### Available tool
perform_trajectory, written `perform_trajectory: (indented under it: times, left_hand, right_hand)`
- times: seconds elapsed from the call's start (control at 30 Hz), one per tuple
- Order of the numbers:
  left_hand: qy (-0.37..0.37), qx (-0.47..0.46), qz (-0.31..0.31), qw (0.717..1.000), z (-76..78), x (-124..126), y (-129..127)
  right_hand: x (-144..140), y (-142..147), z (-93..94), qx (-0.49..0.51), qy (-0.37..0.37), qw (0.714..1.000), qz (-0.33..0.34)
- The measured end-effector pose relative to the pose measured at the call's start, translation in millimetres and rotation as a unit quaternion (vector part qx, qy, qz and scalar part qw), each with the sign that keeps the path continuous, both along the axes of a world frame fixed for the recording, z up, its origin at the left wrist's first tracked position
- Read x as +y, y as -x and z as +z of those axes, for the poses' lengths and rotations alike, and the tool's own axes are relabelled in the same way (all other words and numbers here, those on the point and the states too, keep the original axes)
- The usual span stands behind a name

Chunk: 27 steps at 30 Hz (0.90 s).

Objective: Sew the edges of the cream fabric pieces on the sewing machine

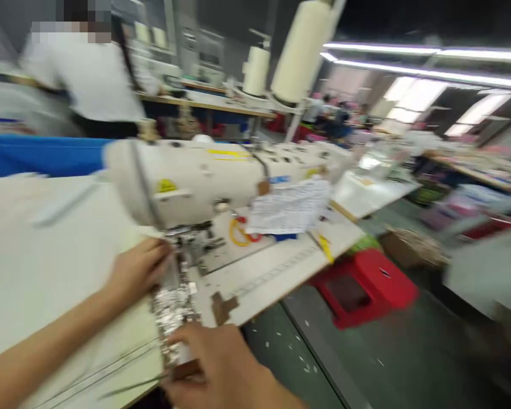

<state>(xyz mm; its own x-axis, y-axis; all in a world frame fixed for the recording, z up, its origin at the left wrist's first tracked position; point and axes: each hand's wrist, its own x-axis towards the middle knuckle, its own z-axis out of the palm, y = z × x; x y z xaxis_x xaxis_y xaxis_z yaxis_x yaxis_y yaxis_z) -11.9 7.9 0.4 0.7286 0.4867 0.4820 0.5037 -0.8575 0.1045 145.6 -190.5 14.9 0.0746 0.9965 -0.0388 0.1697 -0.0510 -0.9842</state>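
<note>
Both hands are feeding a shiny strip [172, 307] under the sewing machine [204, 179]: left hand [138, 267] seemingly pressing it beside the needle, right hand [221, 366] pinching its near end, needing steady guidance.

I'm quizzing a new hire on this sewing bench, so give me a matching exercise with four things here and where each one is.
Things:
1. left hand
2. right hand
3. red stool
4. printed paper

Places:
A. on the floor beside the table
B. at the near end of the shiny strip
C. by the sewing machine needle area
D. lying against the machine's arm

Pairs: 1-C, 2-B, 3-A, 4-D
</note>
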Motion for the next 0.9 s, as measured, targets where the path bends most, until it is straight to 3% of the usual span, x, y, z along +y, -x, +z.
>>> perform_trajectory:
  times: [0.07,0.17,0.37,0.53,0.7,0.9]
  left_hand:
    - [0.018,0.008,0.066,0.998,-4.2,-1.3,27.1]
    - [0.054,0.007,0.085,0.995,-8.8,2.3,29.1]
    - [0.08,-0.053,0.04,0.995,-10.5,4.8,24.5]
    - [0.067,-0.072,0.024,0.995,-10.9,7.5,28.6]
    - [0.06,-0.08,0.022,0.995,-6.2,5.5,24.4]
    - [0.092,-0.104,0.025,0.99,-2.5,4.9,21.3]
  right_hand:
    - [13.0,4.1,3.1,-0.073,-0.051,0.99,0.108]
    - [15.5,-4.3,7.7,-0.127,-0.142,0.972,0.135]
    - [22.0,-18.7,12.1,-0.138,-0.14,0.978,0.072]
    - [63.4,-18.9,-2.5,-0.306,-0.183,0.934,-0.008]
    - [79.4,-8.6,-16.3,-0.398,-0.241,0.885,-0.021]
    - [79.6,-4.0,-23.4,-0.412,-0.251,0.876,-0.021]
